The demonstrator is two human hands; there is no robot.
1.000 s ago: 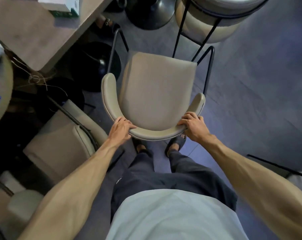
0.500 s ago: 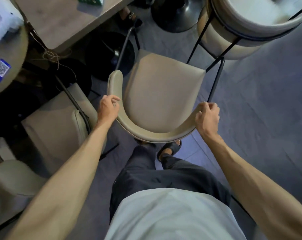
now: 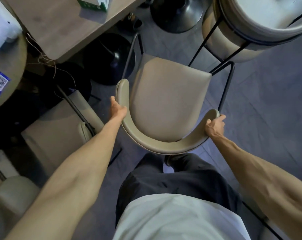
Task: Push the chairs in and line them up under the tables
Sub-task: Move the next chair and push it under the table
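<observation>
The chair point(image 3: 165, 104) stands on the floor point(image 3: 261, 118) right in front of the person, its seat pointing away and slightly right, out in the open and not yet under the table point(image 3: 60, 26) at upper left. The right hand point(image 3: 215, 125) wraps closed around the right end of the curved backrest. The left hand point(image 3: 117, 108) lies against the outside of the backrest's left arm with fingers stretched out, pressing more than gripping.

This looks like the steering step: the chair is being turned and aimed before it goes in. Next it probably needs swinging left toward the table edge, then a straight push. The black table base point(image 3: 110, 58) sits near the chair's front legs, and another chair point(image 3: 63, 129) stands just beside on the left, so the path is tight.
</observation>
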